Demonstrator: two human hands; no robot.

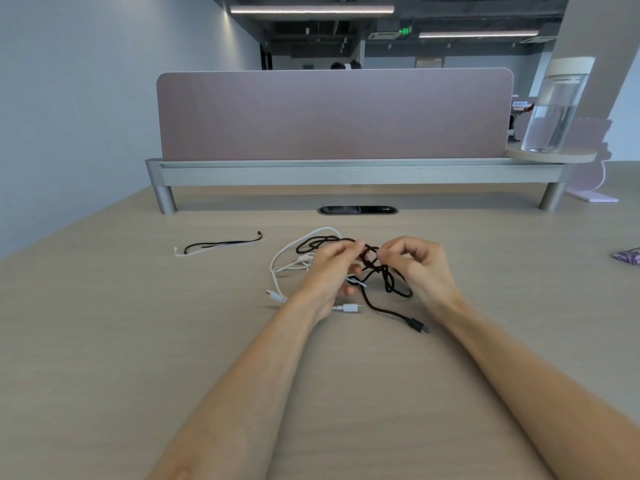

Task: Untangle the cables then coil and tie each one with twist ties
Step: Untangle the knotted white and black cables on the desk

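A pale wood-grain desk (138,341) fills the view, and at twelve o'clock on it stands a mauve fabric partition screen (332,116) mounted on a long grey metal riser (346,174). At two o'clock, on a round wooden shelf at the riser's end, stands a clear cylindrical water bottle with a cream lid (554,109). Both bare forearms reach in from six o'clock to the middle of the desk. The left grip (332,268) is clenched on a thin black braided cable (416,325), pinching a loop of it between thumb and forefinger, and the right grip (419,265), just beside it at three o'clock, pinches the same knot with its fingers curled. The black cable hangs from both grips in tangled loops, and its plug lies on the desk at five o'clock of them. A smooth white cable (349,308) is tangled with it, looping out to nine o'clock of the left grip, with both plugs flat on the desk. A black oval cable slot (357,210) sits at twelve o'clock of the tangle. At ten o'clock, well apart, a black twist tie (225,243) and a white twist tie (194,252) lie side by side. A purple patterned packet (628,256) shows at three o'clock.
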